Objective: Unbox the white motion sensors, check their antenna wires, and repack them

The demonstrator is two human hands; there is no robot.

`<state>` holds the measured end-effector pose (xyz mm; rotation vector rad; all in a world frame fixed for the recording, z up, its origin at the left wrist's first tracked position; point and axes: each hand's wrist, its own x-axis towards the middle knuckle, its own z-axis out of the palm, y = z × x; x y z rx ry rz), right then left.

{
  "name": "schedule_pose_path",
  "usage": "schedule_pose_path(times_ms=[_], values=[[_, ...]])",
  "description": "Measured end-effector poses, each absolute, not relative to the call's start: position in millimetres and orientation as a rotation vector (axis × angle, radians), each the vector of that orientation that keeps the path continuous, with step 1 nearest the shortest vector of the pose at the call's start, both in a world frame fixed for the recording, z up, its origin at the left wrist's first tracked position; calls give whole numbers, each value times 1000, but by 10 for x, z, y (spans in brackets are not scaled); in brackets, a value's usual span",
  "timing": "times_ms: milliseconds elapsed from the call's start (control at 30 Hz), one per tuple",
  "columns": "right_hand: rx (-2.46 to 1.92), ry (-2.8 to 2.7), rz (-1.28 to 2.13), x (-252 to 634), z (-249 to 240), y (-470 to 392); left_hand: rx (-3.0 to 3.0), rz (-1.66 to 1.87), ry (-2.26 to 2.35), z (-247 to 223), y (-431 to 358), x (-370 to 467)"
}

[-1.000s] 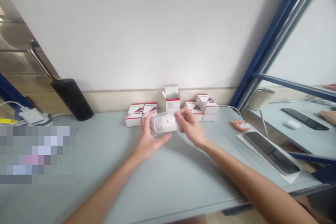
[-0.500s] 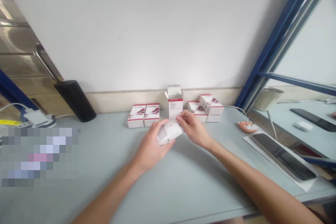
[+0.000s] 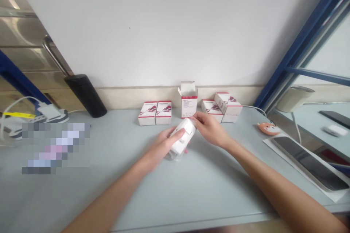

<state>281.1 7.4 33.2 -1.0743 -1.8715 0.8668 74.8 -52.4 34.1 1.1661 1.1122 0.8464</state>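
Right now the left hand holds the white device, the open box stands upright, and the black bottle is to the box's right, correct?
One slip: the head view shows the black bottle left of the open box. The left hand does hold the white device, and the box stands upright.

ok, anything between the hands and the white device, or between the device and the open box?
Only clear plastic, maybe: it shows at the near end of the white device in the left hand. Toward the open box, the right hand has its fingers at the device's far end; nothing else visible between.
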Motion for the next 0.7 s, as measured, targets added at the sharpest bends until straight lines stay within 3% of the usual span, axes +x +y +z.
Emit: schedule_pose_path(times_ms=[233, 467, 700], values=[[-1098, -1902, 1013, 2896, 400, 95, 888, 771, 761, 333, -480, 700], [-1160, -1711, 1222, 2966, 379, 152, 788, 950, 477, 498, -543, 654], [-1104, -1606, 1201, 2903, 388, 115, 1000, 1005, 567, 409, -570, 650]])
